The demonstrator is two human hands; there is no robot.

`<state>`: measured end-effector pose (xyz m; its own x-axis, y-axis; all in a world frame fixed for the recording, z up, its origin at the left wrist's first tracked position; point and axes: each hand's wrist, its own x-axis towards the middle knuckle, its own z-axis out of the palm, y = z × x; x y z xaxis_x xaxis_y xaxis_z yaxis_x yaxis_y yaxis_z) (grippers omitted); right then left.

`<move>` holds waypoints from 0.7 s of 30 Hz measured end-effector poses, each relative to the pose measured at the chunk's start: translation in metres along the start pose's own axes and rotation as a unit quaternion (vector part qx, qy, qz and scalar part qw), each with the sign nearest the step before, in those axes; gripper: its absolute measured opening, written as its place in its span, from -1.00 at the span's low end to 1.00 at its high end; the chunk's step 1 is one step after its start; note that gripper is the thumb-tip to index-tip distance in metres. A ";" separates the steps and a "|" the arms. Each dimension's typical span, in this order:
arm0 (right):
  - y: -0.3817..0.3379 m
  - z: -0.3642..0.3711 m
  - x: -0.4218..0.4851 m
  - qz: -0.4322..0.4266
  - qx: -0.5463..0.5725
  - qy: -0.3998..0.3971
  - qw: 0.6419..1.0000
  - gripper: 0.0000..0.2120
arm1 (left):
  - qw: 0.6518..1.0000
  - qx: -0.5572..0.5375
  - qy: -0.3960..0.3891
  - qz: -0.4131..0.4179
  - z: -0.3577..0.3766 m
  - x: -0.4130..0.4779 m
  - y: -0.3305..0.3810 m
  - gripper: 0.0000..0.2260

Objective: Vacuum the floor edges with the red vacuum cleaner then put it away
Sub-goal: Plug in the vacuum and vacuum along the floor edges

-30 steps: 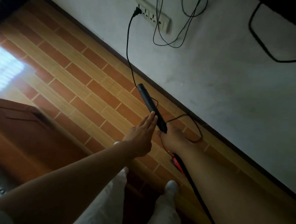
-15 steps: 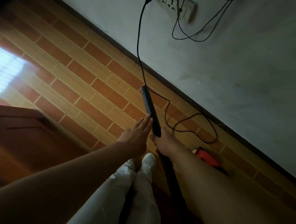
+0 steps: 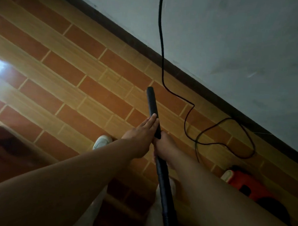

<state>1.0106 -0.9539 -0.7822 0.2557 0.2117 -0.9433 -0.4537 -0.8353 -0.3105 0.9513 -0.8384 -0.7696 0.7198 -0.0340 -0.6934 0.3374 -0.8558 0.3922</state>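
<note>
My right hand [image 3: 163,146] grips the black nozzle tube [image 3: 152,106] of the vacuum where it joins the ribbed black hose [image 3: 165,188]. The tube points up and away over the brick-patterned floor, its tip short of the dark skirting [image 3: 181,69]. My left hand [image 3: 142,135] lies flat against the tube's left side, fingers straight and together. The red vacuum cleaner body [image 3: 249,185] sits on the floor at the lower right, near the wall. Its black power cord [image 3: 162,49] hangs down the wall and loops over the floor.
The grey wall [image 3: 235,39] fills the upper right. A dark wooden piece of furniture [image 3: 8,148] stands at the lower left. My white shoes [image 3: 102,141] are below my arms. A bright light reflection lies on the floor at the far left.
The view has tilted down and closer; the wall socket has left the frame. The red vacuum body has come further into view at the lower right. Both hands stay on the tube.
</note>
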 end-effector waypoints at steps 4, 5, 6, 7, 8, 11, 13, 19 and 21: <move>-0.004 0.007 0.082 -0.002 0.010 0.027 1.000 -0.69 | 1.000 0.004 -0.007 0.015 0.020 0.067 -0.048 -0.14; -0.006 0.007 0.098 -0.004 0.011 0.040 0.999 -0.69 | 1.000 0.005 -0.004 0.018 0.024 0.083 -0.057 -0.14; -0.008 0.007 0.116 -0.008 0.006 0.053 0.999 -0.68 | 1.000 0.009 -0.001 0.022 0.028 0.097 -0.065 -0.13; -0.009 0.006 0.132 -0.010 -0.001 0.065 0.998 -0.68 | 1.000 0.012 0.001 0.027 0.031 0.110 -0.071 -0.14; -0.010 0.003 0.146 -0.012 -0.003 0.076 0.997 -0.67 | 0.999 0.013 0.001 0.033 0.033 0.123 -0.076 -0.13; -0.016 -0.004 0.180 -0.006 0.018 0.092 0.996 -0.66 | 0.999 0.006 0.014 0.044 0.039 0.156 -0.088 -0.13; -0.017 -0.010 0.197 -0.010 0.022 0.101 0.995 -0.64 | 0.998 -0.005 0.026 0.055 0.041 0.175 -0.092 -0.13; -0.012 -0.024 0.226 -0.038 0.015 0.115 0.993 -0.67 | 0.997 -0.027 0.025 0.064 0.048 0.213 -0.094 -0.10; -0.010 -0.026 0.229 -0.038 0.016 0.122 0.992 -0.66 | 0.996 -0.042 0.027 0.068 0.048 0.220 -0.096 -0.11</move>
<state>1.0960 -0.9098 -0.9922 0.4878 0.1414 -0.8614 -0.4514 -0.8037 -0.3876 1.0479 -0.7886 -0.9890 0.7928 -0.1164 -0.5983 0.2836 -0.7985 0.5311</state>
